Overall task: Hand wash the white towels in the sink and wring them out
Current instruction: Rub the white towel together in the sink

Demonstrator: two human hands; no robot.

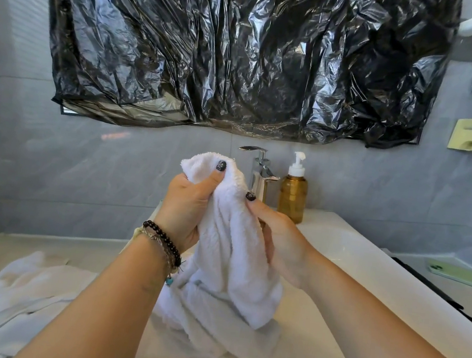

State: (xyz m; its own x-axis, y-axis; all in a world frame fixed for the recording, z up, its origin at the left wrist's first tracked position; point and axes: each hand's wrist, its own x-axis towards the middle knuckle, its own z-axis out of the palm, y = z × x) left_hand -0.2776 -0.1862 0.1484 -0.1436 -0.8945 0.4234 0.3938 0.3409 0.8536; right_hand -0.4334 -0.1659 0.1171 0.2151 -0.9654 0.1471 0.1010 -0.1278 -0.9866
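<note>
Left hand (188,205) and right hand (276,237) both clench the white towel (232,247), left uppermost. Towel's long axis hangs straight below both grips into the sink (339,248)

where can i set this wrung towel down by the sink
Bare counter lies right of the sink, between the soap bottle and the green phone. The left counter is crowded by another white towel.
</note>
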